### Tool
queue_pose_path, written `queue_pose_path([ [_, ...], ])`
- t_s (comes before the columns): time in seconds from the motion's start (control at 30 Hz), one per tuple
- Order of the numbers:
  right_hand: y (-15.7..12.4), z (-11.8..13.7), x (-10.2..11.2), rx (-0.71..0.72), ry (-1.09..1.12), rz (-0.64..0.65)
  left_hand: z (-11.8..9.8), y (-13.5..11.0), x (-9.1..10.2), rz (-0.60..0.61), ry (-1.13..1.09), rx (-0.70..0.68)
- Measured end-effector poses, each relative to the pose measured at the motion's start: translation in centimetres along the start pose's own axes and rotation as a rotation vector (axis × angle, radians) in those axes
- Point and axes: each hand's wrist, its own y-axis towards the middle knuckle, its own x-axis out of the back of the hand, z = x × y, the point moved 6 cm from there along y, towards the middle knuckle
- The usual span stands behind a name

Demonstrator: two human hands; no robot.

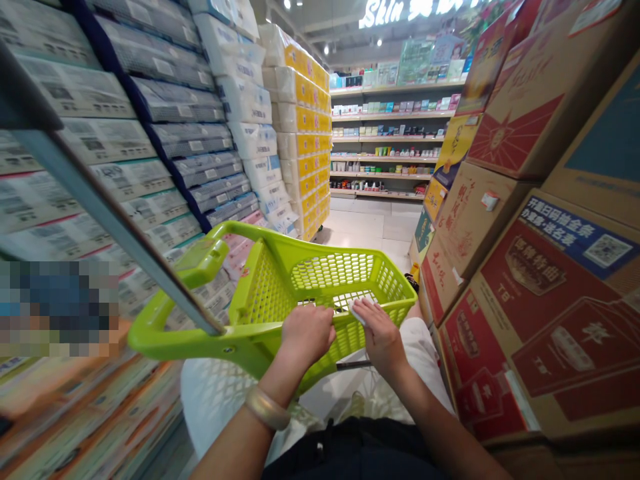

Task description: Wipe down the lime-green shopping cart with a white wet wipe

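Observation:
A lime-green plastic shopping basket (273,293) with perforated walls stands tilted in front of my knees. My left hand (307,330) is closed around its near rim, a bangle on that wrist. To the right, my right hand (377,330) presses a small white cloth or tissue (356,309) against the same rim, fingers over it. Most of the white piece is hidden under those fingers. A metal pull handle (135,233) with a dark grip slants from the basket's near side to the upper left. White scraps of floor show through the basket's holes.
Stacked packs of tissue paper (175,107) wall in the left side. On the right, cardboard cartons (500,227) rise close to my arm. A pale tiled floor (370,223) leads to shelves (390,140) of small products at the back.

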Motion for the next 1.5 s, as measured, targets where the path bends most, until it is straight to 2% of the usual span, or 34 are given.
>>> queue_pose_path([
  [0.13,-0.1,-2.3,1.3,-0.122,-0.081,-0.110,0.1,0.0,0.0,0.008,0.009,0.009],
  [0.2,-0.1,-1.7,1.0,-0.100,-0.063,-0.092,0.1,0.1,0.0,0.009,0.010,0.013],
  [0.3,-0.1,0.2,-0.1,0.007,0.011,0.001,0.0,0.0,0.1,0.002,0.009,0.013],
  [0.37,0.0,0.2,-0.2,0.026,0.020,0.011,0.0,0.0,0.1,-0.002,0.009,0.010],
  [0.53,0.1,-2.2,1.3,-0.114,-0.063,-0.108,-0.1,0.0,0.0,0.001,0.015,-0.005],
  [0.73,0.1,0.6,-0.2,-0.003,0.035,0.034,-0.2,0.0,0.1,-0.021,0.016,-0.017],
  [0.93,0.0,-2.5,1.4,-0.164,-0.078,-0.099,-0.3,-0.1,0.3,-0.028,0.023,-0.028],
  [1.13,-0.2,0.8,-0.5,0.001,0.005,0.028,-0.5,-0.1,0.2,-0.036,0.011,-0.052],
  [1.2,-0.2,-0.2,0.1,-0.028,-0.015,-0.002,-0.4,-0.1,0.2,-0.037,0.008,-0.058],
  [1.3,-0.4,-3.3,1.9,-0.155,-0.093,-0.113,-0.4,-0.1,0.1,-0.041,0.014,-0.067],
  [1.37,-0.6,-4.1,2.4,-0.194,-0.125,-0.148,-0.4,0.0,0.1,-0.047,0.019,-0.084],
  [1.5,-0.6,-1.8,0.9,-0.082,-0.070,-0.044,-0.4,0.3,0.2,-0.056,0.027,-0.123],
])
